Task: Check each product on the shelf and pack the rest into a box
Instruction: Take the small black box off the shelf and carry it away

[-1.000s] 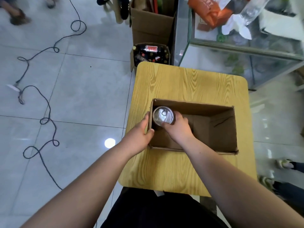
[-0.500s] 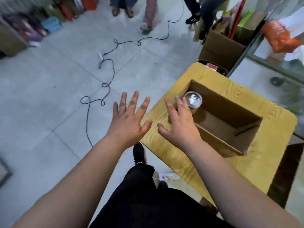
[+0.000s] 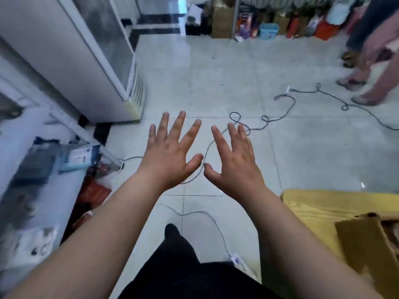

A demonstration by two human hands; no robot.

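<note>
A person's left hand (image 3: pixel 170 156) and right hand (image 3: pixel 235 162) hover above a grey tiled floor (image 3: pixel 216 72), each grip spread wide and holding nothing. A brown cardboard box (image 3: pixel 362 242) sits on the yellow wooden worktop (image 3: pixel 319 203) at lower right.

left hand (image 3: pixel 170 156) + right hand (image 3: pixel 235 162) = 2 hands | box (image 3: pixel 367 240) 1 | table (image 3: pixel 313 208) 1
</note>
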